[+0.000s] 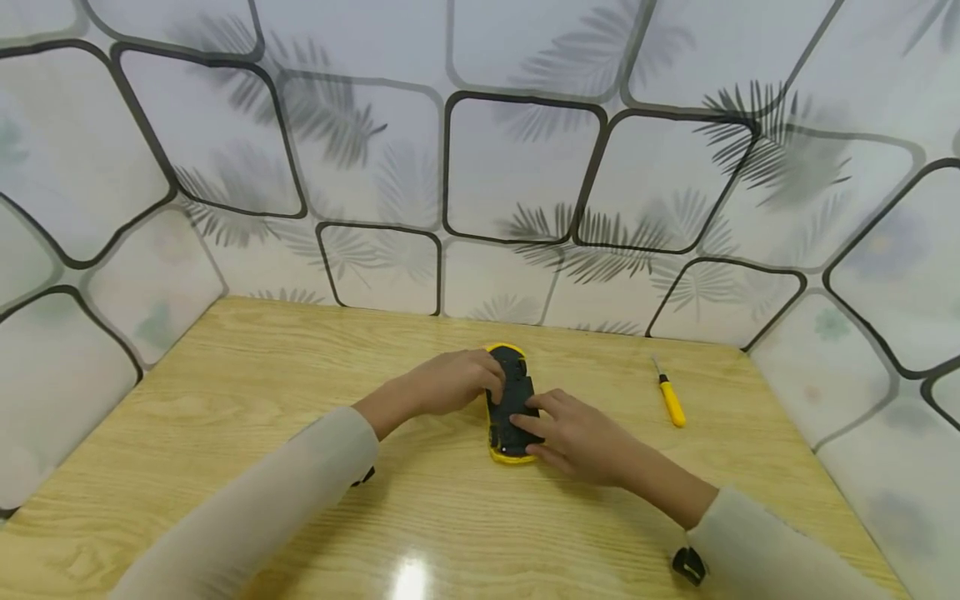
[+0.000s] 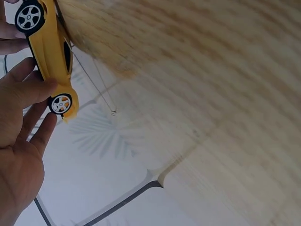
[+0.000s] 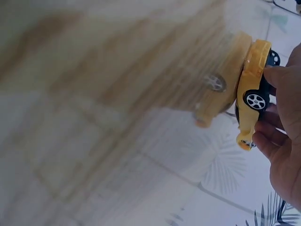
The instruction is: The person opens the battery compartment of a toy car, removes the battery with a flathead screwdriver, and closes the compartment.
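Observation:
A yellow toy car (image 1: 504,427) lies upside down on the wooden table, its black underside facing up. From the left, my left hand (image 1: 456,383) grips the far part of the car, fingers bent over the underside. My right hand (image 1: 581,440) holds the near right part, fingertips on the black base. The left wrist view has the left thumb against the yellow side of the car (image 2: 47,54), near a silver-spoked wheel (image 2: 60,103). In the right wrist view, the right thumb presses the car's side (image 3: 249,77) above another wheel (image 3: 256,101).
To the right of the hands lies a screwdriver (image 1: 672,403) with a yellow handle, its shaft aimed at the wall. Patterned wall covering (image 1: 517,167) encloses the wooden table (image 1: 300,358) at the back and sides. A small black device (image 1: 687,566) sits under the right sleeve.

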`<act>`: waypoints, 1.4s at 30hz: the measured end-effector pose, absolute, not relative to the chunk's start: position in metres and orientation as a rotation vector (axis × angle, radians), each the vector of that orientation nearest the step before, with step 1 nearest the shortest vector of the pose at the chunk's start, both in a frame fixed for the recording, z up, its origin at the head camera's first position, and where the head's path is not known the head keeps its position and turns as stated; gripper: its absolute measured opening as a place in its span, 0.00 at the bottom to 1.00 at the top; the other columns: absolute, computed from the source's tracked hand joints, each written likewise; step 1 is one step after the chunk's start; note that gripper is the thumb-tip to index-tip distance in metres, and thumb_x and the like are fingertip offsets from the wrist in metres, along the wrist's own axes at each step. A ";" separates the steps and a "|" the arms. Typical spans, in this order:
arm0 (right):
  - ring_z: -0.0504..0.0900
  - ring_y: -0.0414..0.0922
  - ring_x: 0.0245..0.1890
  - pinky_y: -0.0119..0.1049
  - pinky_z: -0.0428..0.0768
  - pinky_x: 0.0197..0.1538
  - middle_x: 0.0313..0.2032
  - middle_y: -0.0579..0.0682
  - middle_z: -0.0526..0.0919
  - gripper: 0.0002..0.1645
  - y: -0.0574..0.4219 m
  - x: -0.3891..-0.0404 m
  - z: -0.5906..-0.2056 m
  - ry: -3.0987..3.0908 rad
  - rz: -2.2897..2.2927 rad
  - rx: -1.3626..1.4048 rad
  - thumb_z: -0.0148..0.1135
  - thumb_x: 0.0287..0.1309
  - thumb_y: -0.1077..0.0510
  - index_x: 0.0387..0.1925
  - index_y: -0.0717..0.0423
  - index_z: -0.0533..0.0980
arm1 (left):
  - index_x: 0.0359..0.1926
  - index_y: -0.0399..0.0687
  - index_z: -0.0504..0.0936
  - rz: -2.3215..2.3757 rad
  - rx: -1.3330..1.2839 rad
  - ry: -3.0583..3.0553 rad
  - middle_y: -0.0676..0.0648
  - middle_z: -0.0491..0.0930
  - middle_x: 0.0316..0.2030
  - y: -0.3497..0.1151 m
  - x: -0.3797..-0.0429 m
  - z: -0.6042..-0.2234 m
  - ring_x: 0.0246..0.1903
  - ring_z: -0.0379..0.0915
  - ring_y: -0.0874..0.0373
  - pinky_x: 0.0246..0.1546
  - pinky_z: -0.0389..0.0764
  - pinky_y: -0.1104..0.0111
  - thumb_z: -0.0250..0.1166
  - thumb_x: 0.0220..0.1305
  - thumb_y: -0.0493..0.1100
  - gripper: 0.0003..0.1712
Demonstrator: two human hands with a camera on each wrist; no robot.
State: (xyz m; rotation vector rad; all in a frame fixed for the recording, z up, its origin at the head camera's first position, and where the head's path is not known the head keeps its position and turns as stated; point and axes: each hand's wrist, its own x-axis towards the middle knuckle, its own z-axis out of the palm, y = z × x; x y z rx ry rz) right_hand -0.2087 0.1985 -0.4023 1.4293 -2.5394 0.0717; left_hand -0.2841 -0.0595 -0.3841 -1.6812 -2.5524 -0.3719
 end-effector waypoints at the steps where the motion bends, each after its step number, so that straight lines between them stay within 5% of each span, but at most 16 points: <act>1: 0.79 0.50 0.52 0.43 0.84 0.52 0.55 0.56 0.81 0.25 0.198 -0.208 -0.403 -2.529 0.058 1.425 0.68 0.67 0.48 0.62 0.52 0.80 | 0.39 0.52 0.90 -0.381 -1.684 -2.548 0.53 0.85 0.48 -0.060 -0.285 -0.384 0.56 0.77 0.55 0.60 0.80 0.64 0.63 0.68 0.26 0.17; 11: 0.78 0.49 0.57 0.44 0.83 0.56 0.57 0.52 0.80 0.26 0.207 -0.218 -0.398 -2.620 0.245 1.351 0.67 0.69 0.50 0.65 0.51 0.77 | 0.43 0.50 0.91 -0.333 -1.687 -2.530 0.51 0.85 0.51 -0.062 -0.283 -0.385 0.57 0.75 0.54 0.63 0.78 0.65 0.65 0.69 0.28 0.15; 31: 0.78 0.49 0.58 0.46 0.83 0.58 0.57 0.52 0.81 0.17 0.205 -0.228 -0.392 -2.654 0.295 1.436 0.65 0.70 0.55 0.58 0.52 0.82 | 0.41 0.49 0.91 -0.370 -1.736 -2.489 0.51 0.85 0.48 -0.057 -0.286 -0.386 0.47 0.76 0.56 0.52 0.81 0.70 0.65 0.69 0.29 0.13; 42: 0.78 0.48 0.59 0.46 0.82 0.60 0.58 0.51 0.81 0.17 0.202 -0.228 -0.390 -2.672 0.271 1.434 0.63 0.71 0.53 0.58 0.51 0.82 | 0.43 0.48 0.90 -0.410 -1.691 -2.569 0.50 0.85 0.48 -0.060 -0.284 -0.384 0.49 0.77 0.54 0.54 0.81 0.64 0.67 0.66 0.27 0.13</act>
